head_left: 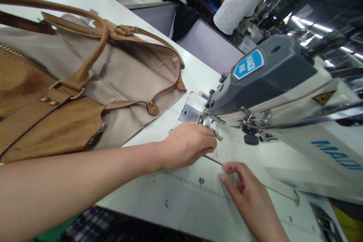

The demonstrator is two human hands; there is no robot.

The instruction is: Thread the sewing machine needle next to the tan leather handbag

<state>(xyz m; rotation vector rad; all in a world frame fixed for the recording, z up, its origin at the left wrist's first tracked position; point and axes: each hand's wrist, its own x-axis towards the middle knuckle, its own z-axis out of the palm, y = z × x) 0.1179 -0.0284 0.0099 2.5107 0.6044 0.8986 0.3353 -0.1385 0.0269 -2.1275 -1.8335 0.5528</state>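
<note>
My left hand is at the needle area of a sewing machine, just below the presser foot. Its fingers are curled closed, and whatever they hold is hidden behind them. My right hand rests lower on the machine bed, thumb and forefinger slightly apart, with nothing visible between them. A tan leather handbag lies left of the machine, beyond my left forearm. Its mouth gapes, showing beige lining, open zip edges and two rolled handles. A metal plate sits beside the needle area.
A printed ruler scale runs along the table's near side. Behind the table stand pale lilac partitions with dark cloth over one. Farther off, a person in a white shirt faces away. A control panel is at lower right.
</note>
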